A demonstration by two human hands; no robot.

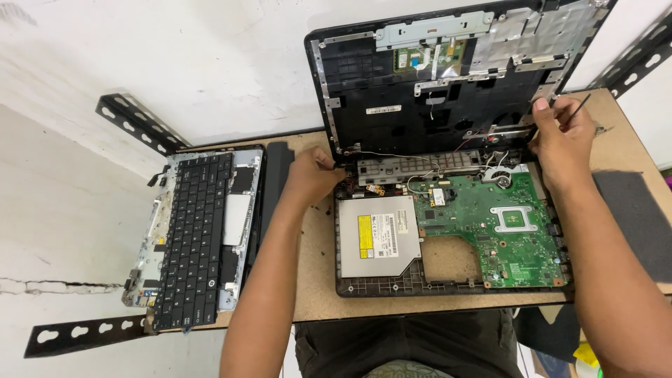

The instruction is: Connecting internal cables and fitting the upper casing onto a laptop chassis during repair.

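Nearest the camera, at 6 o'clock, dark trousers (392,343) of the seated person show below the table (315,280) edge, with both forearms reaching away over the wooden surface. On the table at about 5 o'clock lies an opened laptop base (448,283), its silver optical drive (378,234) on the left and a green circuit board (497,224) on the right, with a bare rectangular recess between them at the near side. At 9 o'clock, well apart from the base, a removed keyboard panel (196,238) lies lengthwise, and a black bar-shaped battery (274,175) rests just beside its right edge. The left hand (311,175) sits at the far left corner of the base, fingers curled and pressed together against the hinge area; what it grips cannot be told. The right hand (560,136) at 2 o'clock rests at the right hinge, fingers closed in a pinch on a thin dark tool (579,106). Farther off, at 12 o'clock, the stripped lid shell (448,77) stands tilted up from the base, showing metal brackets and loose wires (448,164) along the hinge line. Beyond it rises a white wall (210,63).
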